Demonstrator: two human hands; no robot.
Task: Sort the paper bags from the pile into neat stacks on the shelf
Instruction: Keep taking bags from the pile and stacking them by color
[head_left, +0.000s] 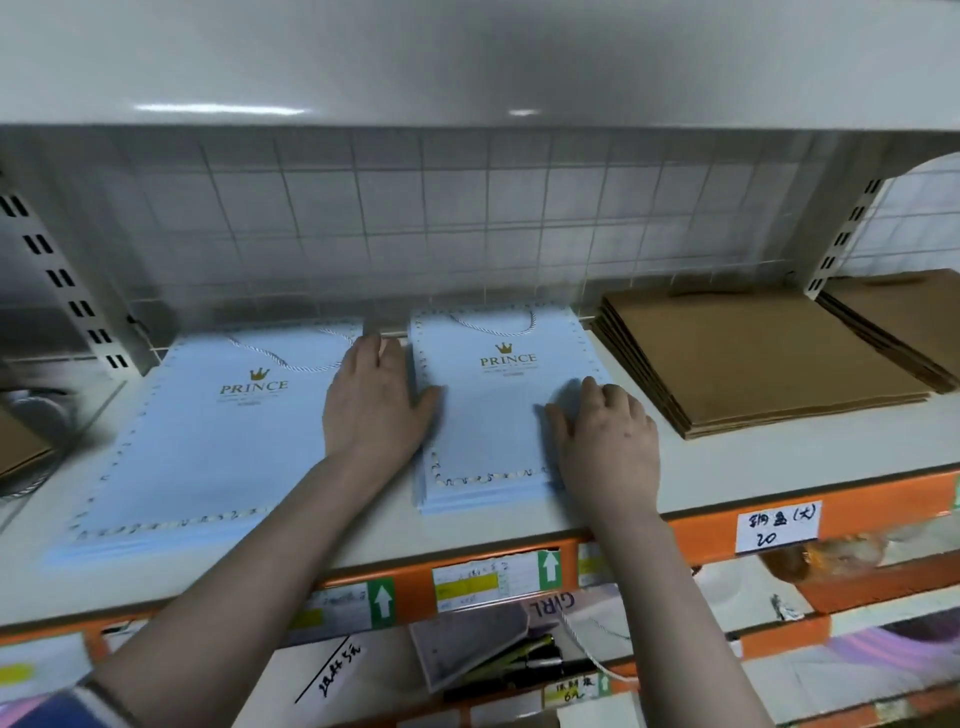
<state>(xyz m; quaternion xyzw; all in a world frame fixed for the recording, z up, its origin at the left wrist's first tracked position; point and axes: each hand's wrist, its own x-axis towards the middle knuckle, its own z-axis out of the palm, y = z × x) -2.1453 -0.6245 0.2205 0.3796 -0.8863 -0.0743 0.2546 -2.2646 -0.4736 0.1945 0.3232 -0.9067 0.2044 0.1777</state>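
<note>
Two stacks of light blue "PRINCE" paper bags lie flat on the white shelf (727, 467). The larger stack (208, 441) is on the left, the smaller stack (498, 405) in the middle. My left hand (371, 400) lies flat between the two stacks, its thumb reaching onto the small stack's left edge. On the right side of that same stack my right hand (605, 441) rests with its fingers slightly bent. Neither hand grips a bag.
Brown paper bags (753, 358) are stacked flat to the right, with a second brown stack (904, 322) beyond the upright. A wire grid backs the shelf. Orange shelf fronts carry price labels (776, 527). A lower shelf holds a "GIRL" bag (561, 613) and pens.
</note>
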